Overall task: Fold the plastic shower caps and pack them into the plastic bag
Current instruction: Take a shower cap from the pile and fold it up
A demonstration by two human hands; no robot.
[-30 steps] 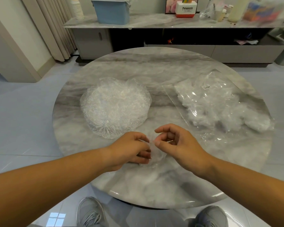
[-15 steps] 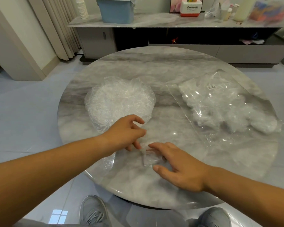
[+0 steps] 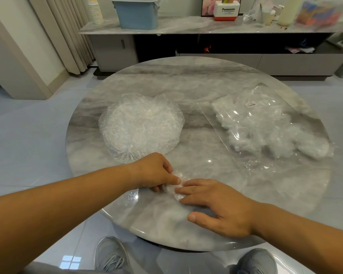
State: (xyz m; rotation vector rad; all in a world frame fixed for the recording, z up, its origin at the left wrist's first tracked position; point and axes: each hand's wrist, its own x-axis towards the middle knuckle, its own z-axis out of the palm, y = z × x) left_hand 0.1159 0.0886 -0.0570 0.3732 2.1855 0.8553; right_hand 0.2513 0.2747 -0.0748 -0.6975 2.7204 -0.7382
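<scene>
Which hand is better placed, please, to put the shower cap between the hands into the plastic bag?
Right, probably. The right hand rests on the shower cap, and the plastic bag lies on that side of the table; the left hand sits farther from it.

We look down on a round grey marble table [image 3: 186, 80] on a pale, glossy tiled floor [image 3: 28, 135]. Beyond it we see a long low cabinet [image 3: 265, 62] with a marble top; beige curtains [image 3: 67, 36] hang left.

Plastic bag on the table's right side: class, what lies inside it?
Inside the plastic bag lie bunched, whitish shower caps, seen through the clear film. They overlap, so their number and any beneath stay hidden.
</scene>
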